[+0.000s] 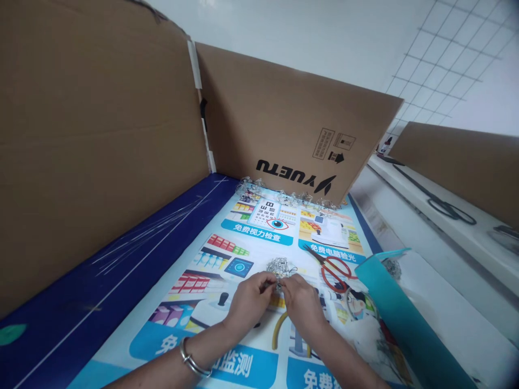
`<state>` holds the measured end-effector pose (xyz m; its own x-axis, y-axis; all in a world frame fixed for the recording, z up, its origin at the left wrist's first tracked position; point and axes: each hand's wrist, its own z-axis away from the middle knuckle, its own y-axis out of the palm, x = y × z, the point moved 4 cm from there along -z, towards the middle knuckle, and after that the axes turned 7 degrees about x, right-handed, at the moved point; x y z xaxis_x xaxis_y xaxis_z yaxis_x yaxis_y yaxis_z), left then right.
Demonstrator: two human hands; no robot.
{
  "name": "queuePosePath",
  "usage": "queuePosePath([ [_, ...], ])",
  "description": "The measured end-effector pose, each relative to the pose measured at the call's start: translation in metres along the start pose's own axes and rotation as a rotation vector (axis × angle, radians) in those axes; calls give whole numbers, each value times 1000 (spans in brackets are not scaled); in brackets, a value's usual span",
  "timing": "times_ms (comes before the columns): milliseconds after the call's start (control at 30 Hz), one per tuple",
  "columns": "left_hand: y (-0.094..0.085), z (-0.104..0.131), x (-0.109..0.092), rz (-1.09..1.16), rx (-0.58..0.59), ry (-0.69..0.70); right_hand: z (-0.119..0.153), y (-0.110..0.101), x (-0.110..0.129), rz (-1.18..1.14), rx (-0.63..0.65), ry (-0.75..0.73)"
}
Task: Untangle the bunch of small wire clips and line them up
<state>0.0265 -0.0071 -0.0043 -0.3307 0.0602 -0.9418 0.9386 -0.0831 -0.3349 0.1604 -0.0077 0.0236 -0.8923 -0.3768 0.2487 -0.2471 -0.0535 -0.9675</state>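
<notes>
A small tangle of thin, silvery wire (279, 266) lies just beyond my fingertips on the printed sheet (259, 255). My left hand (252, 296) pinches its near edge, thumb against the bent fingers. Close beside it, my right hand (300, 300) is closed in a similar pinch on the same edge. The exact strand between the fingertips is too small to make out. To the right of the tangle rest scissors (339, 274) with red-orange handles, blades pointing away to the left.
Cardboard panels (292, 113) wall in the back and left. Several similar wire tangles (292, 200) line the sheet's far edge. Thin pale strands (150, 232) lie on the left blue strip. A teal-sided box (405, 308) and clear plastic bag (367, 337) are at right.
</notes>
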Motion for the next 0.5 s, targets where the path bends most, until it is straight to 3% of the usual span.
queuePosePath([
  [500, 6, 0, 4, 83, 66, -58, -1, 6, -7, -11, 13, 23],
])
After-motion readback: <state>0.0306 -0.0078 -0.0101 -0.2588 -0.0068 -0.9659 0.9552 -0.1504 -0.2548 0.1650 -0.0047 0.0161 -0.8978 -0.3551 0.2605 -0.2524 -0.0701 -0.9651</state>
